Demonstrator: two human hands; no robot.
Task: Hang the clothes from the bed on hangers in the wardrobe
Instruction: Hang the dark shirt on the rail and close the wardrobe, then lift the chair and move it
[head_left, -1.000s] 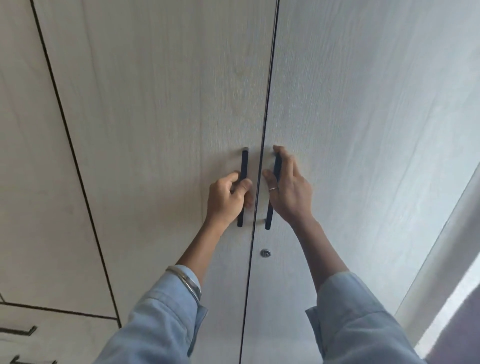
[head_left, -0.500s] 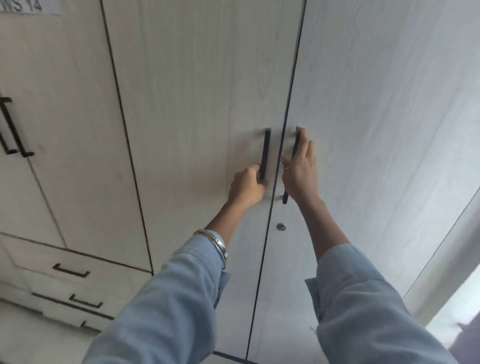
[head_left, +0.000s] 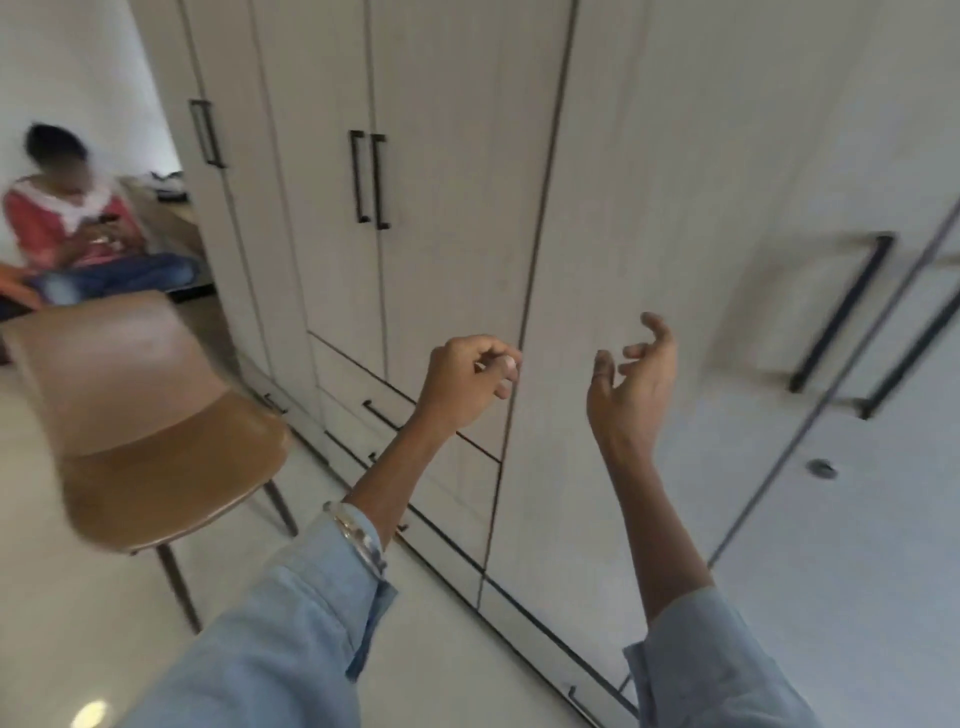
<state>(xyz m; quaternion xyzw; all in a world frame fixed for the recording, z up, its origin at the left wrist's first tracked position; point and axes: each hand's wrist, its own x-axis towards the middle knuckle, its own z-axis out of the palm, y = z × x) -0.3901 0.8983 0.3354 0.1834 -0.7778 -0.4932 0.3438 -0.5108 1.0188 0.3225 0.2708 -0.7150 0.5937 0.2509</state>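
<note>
Head view: pale wood-grain wardrobe (head_left: 649, 208) wall, doors closed, white floor, brown chair (head_left: 156, 415) at left, a seated person (head_left: 67, 223) beyond it. Half a second ago both hands gripped the two black door handles (head_left: 841, 317); now they are off them and the view has swung left. Left hand (head_left: 462, 382) loosely curled, empty. Right hand (head_left: 631, 387) relaxed, fingers spread, empty. Bed and clothes out of view. Likely turning to fetch clothes.

Both my arms reach forward, pale blue sleeves pushed back from bare forearms. My left hand (head_left: 470, 376) hangs in the air, fingers loosely curled, its grip on nothing. My right hand (head_left: 631, 387) is raised, palm inward, fingers slack and spread, likewise empty.
</note>
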